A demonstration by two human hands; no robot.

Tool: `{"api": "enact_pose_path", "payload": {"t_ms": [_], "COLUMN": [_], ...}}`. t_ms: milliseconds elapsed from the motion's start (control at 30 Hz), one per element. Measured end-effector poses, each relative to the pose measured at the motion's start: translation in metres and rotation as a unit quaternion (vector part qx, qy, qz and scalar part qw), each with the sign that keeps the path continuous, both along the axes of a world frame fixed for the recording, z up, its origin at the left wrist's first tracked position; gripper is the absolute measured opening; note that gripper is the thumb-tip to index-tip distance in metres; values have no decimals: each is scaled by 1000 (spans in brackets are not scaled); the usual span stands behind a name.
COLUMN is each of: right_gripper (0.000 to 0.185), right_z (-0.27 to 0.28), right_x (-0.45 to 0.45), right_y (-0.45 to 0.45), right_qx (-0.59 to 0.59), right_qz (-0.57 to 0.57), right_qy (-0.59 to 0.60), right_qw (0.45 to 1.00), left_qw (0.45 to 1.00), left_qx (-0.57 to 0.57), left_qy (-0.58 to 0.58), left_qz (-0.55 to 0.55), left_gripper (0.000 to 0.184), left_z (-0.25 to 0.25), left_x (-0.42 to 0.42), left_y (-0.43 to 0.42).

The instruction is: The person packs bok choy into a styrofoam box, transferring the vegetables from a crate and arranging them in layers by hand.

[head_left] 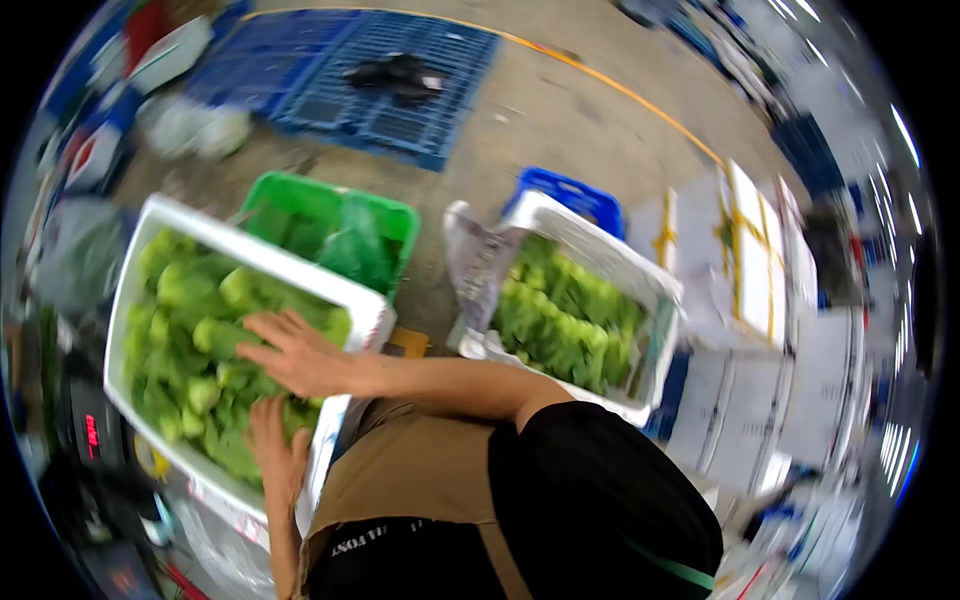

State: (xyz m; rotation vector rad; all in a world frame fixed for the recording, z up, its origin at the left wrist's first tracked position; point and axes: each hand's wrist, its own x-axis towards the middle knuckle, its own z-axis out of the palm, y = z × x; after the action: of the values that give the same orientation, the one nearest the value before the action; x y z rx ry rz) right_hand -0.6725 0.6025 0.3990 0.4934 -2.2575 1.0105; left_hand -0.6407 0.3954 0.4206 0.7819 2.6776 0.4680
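Note:
A white foam box (118, 330) at the left is full of leafy green vegetables (185, 290) with pale, thick stem ends. My right hand (298, 355) reaches across into it, fingers spread and lying on the greens. Just nearer my body, my left hand (278, 450) rests on the leaves at the box's near side, its fingers stretched out and the thumb apart. Neither hand visibly grips a vegetable, though some fingertips are partly lost among the leaves.
A green crate (400, 215) with leaves and a green bag stands behind the box. To the right, another foam box (665, 290) holds rows of greens, beside a blue crate (575, 190). Stacked foam boxes (755, 260), a blue pallet (420, 130) and a red-digit display (91, 437) surround me.

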Motion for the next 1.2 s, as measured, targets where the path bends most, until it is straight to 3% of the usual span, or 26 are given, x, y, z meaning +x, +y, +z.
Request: {"api": "enact_pose_path", "payload": {"t_ms": [33,133,200,233,333,367,400,467,567,667,700,767,833,900,1000,1200], "right_gripper": [44,35,32,35,60,70,80,107,132,132,128,125,121,121,118,108], "right_z": [6,-6,-42,-56,-175,-213,-239,-265,-314,-338,-349,-350,-357,-358,-354,-338], "right_x": [20,92,147,179,294,336,373,426,471,471,462,443,435,447,447,441], "right_y": [22,106,162,187,248,258,267,287,311,310,305,307,311,311,310,308], "right_qx": [-19,-57,-92,-139,-152,-145,-136,-191,-315,-352,-316,-317,-274,-290,-268,-238], "right_qz": [-24,-176,-306,-352,-540,-594,-638,-642,-635,-630,-655,-667,-692,-677,-687,-694], "right_qy": [9,28,-74,-99,-267,-336,-400,-510,-579,-591,-591,-591,-592,-591,-587,-565], "right_qw": [999,982,945,920,784,716,644,540,403,361,348,324,308,329,335,378], "left_qw": [995,978,972,967,954,945,923,892,902,915,915,895,880,851,834,841], "left_qx": [26,187,228,240,203,182,167,88,-15,-34,-49,-56,-101,-214,-316,-304], "left_qy": [90,2,-37,-82,-188,-210,-304,-390,-280,-198,-183,-95,-91,-112,-48,-32], "left_qz": [-12,94,49,20,-116,-172,-167,-213,-328,-350,-355,-431,-456,-466,-451,-446], "left_gripper": [52,43,32,31,25,26,29,37,45,56,59,65,69,78,81,83], "left_z": [3,31,37,39,20,-10,-40,-123,-254,-307,-318,-331,-338,-350,-358,-342], "left_x": [3,7,15,20,50,64,81,105,146,186,198,219,235,245,269,279], "left_y": [4,61,112,142,246,275,308,354,404,461,482,520,552,577,583,577]}}
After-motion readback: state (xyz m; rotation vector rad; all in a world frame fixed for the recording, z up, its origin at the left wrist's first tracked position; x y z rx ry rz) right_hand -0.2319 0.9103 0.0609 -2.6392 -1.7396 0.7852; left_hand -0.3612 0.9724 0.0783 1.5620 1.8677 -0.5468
